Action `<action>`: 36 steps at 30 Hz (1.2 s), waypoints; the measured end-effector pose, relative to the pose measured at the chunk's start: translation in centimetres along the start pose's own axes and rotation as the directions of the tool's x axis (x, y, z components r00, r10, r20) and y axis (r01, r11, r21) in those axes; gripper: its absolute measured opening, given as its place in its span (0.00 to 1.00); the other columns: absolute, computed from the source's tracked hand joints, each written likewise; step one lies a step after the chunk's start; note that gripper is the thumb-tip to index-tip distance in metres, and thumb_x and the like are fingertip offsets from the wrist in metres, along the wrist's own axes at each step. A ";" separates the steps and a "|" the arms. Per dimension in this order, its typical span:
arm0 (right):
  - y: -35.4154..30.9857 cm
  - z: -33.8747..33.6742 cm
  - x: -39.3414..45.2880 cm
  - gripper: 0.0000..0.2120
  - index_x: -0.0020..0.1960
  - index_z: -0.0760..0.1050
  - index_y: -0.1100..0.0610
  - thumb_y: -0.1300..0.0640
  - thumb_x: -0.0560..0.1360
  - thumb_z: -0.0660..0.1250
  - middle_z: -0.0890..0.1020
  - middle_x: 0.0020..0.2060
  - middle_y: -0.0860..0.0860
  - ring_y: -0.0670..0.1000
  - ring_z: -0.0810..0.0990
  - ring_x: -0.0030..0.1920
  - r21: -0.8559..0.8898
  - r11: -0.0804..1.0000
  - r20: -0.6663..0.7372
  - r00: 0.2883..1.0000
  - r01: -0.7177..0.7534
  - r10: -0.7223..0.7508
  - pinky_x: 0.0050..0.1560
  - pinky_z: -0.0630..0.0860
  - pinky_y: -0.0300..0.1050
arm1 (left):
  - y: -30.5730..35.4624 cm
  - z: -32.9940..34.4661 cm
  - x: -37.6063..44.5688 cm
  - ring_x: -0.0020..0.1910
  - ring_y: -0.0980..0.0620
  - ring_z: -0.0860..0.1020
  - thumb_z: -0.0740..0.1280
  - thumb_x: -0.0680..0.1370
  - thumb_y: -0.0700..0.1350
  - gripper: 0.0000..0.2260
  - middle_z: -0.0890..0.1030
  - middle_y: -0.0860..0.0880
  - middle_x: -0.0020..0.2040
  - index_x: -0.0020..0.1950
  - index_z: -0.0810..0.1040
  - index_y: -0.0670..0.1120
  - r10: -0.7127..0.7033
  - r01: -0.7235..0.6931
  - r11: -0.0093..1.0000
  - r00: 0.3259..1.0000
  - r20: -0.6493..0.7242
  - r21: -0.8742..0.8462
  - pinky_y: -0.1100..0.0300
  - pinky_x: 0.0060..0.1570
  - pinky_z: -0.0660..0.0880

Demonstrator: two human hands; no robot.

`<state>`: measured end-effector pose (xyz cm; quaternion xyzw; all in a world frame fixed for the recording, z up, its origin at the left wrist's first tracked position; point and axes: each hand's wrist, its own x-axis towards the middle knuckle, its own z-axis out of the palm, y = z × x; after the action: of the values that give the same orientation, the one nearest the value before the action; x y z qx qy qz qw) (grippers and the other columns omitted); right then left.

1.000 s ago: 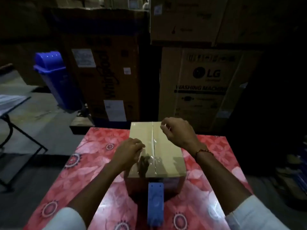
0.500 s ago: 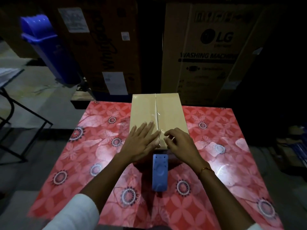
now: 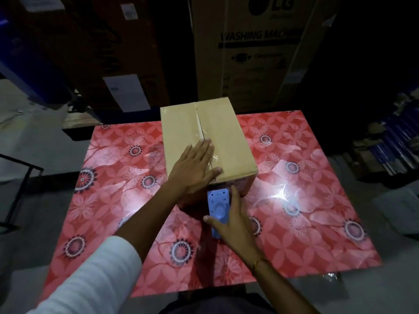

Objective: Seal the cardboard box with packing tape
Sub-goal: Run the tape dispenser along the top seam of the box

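Observation:
A closed tan cardboard box (image 3: 222, 134) stands at the far middle of the red flowered table (image 3: 306, 214). Clear tape shines along the near part of its centre seam. My left hand (image 3: 195, 171) lies flat, fingers spread, on the box top at the near end of the seam. A blue tape dispenser (image 3: 218, 207) hangs against the box's near face. My right hand (image 3: 233, 223) wraps around the dispenser from the right, thumb across its lower part.
Large appliance cartons (image 3: 254, 53) stand just behind the table. A dark metal frame (image 3: 20, 177) stands on the grey floor at the left. Stacked dark goods (image 3: 390, 141) sit at the right.
The view tilted down and closer. My left hand slid up flat onto the taped seam. My right hand left the box top and came down to take hold of the blue dispenser.

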<state>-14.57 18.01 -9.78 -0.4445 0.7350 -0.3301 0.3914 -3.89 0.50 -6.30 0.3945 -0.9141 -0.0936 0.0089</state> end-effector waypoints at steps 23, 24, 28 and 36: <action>-1.0 3.1 -3.5 0.43 0.77 0.57 0.46 0.57 0.68 0.74 0.74 0.68 0.49 0.52 0.77 0.63 -0.101 0.989 -0.294 0.953 -0.105 0.071 0.55 0.78 0.48 | -1.2 0.6 0.1 0.82 0.50 0.46 0.43 0.79 0.69 0.36 0.47 0.52 0.83 0.82 0.49 0.50 0.160 -0.158 0.986 0.986 -0.054 0.047 0.41 0.78 0.45; -1.0 3.0 -3.7 0.43 0.77 0.57 0.45 0.56 0.68 0.74 0.74 0.67 0.48 0.52 0.77 0.62 -0.105 0.988 -0.287 0.954 -0.117 0.082 0.55 0.79 0.52 | -1.2 0.6 0.1 0.82 0.49 0.46 0.43 0.79 0.69 0.36 0.48 0.52 0.83 0.82 0.50 0.50 0.161 -0.158 0.986 0.985 -0.056 0.050 0.41 0.78 0.46; -0.6 2.9 -5.3 0.44 0.77 0.55 0.46 0.54 0.69 0.75 0.75 0.67 0.50 0.55 0.79 0.61 -0.165 0.970 -0.250 0.959 -0.177 0.133 0.55 0.80 0.55 | -1.2 0.5 0.1 0.82 0.49 0.46 0.43 0.80 0.69 0.36 0.48 0.52 0.83 0.82 0.49 0.49 0.161 -0.159 0.986 0.985 -0.053 0.054 0.41 0.78 0.45; -1.0 2.4 -4.5 0.37 0.73 0.60 0.49 0.47 0.68 0.71 0.78 0.60 0.51 0.57 0.81 0.54 -0.222 0.959 -0.184 0.973 -0.178 0.138 0.48 0.81 0.55 | -1.1 0.5 -0.1 0.82 0.50 0.45 0.43 0.80 0.69 0.36 0.47 0.53 0.83 0.82 0.48 0.50 0.148 -0.146 0.988 0.988 -0.044 0.054 0.42 0.78 0.44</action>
<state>-10.79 21.44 -8.81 -0.3988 0.8325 -0.2434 0.2979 -3.11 -0.12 -6.96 0.3282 -0.9423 -0.0601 0.0276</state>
